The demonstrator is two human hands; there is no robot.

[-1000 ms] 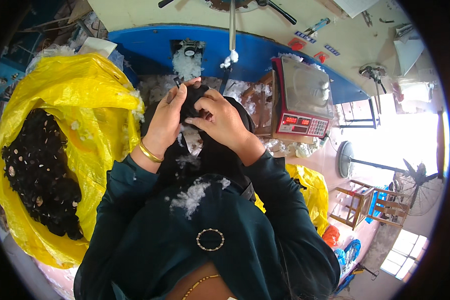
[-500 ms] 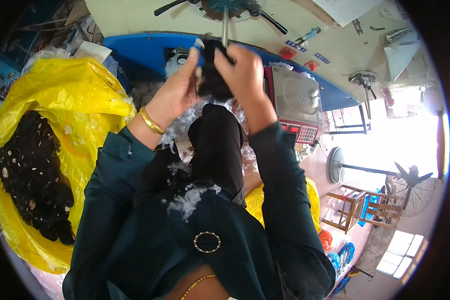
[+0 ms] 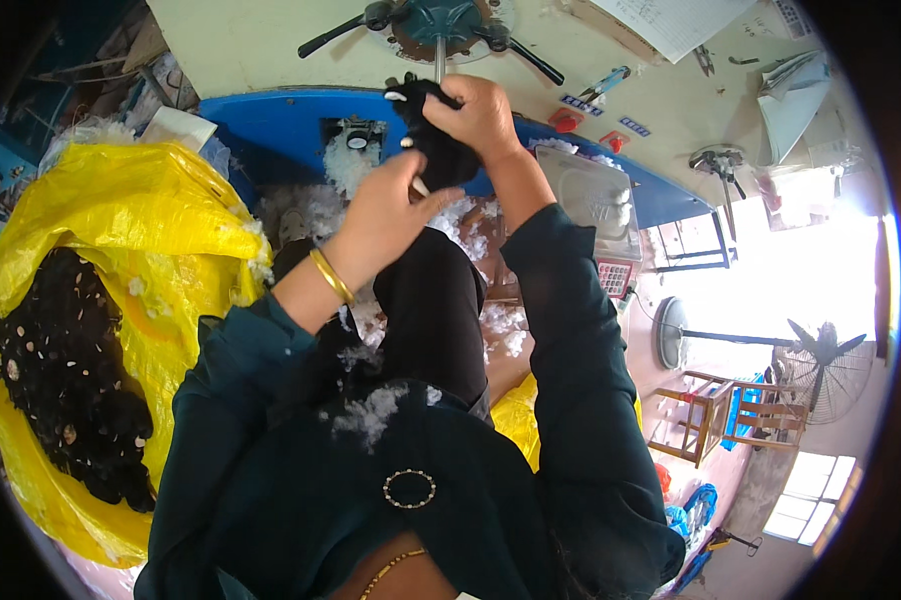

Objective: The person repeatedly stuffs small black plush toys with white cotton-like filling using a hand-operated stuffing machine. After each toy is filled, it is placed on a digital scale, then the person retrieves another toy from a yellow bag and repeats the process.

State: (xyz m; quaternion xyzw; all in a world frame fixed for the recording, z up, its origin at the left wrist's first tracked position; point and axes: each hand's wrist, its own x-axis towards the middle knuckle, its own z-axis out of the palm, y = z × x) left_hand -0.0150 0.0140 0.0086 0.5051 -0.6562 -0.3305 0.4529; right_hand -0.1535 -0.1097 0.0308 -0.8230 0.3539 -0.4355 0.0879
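Observation:
A black plush toy skin (image 3: 441, 145) with small white parts hangs at the end of a thin metal tube (image 3: 441, 60) that juts from the machine. My right hand (image 3: 479, 115) is closed round its upper right side, near the tube. Against its lower left edge is my left hand (image 3: 383, 212), thumb and fingers bent about a small white part of the skin. My fingers and the dark fabric hide some of that contact. White stuffing fluff (image 3: 371, 415) clings to my dark top, and more lies beyond my knees.
On my left stands a yellow sack (image 3: 171, 200) filled with black plush pieces (image 3: 66, 380). The cream machine panel (image 3: 271, 40) has black-handled levers and red buttons. A scale (image 3: 591, 200) sits at right, with a floor fan (image 3: 821, 370) and wooden chairs (image 3: 696, 415) farther off.
My left hand has moved down from the upper left of the plush skin to its lower left edge. My right hand still grips the skin, its fingers shifted nearer the tube.

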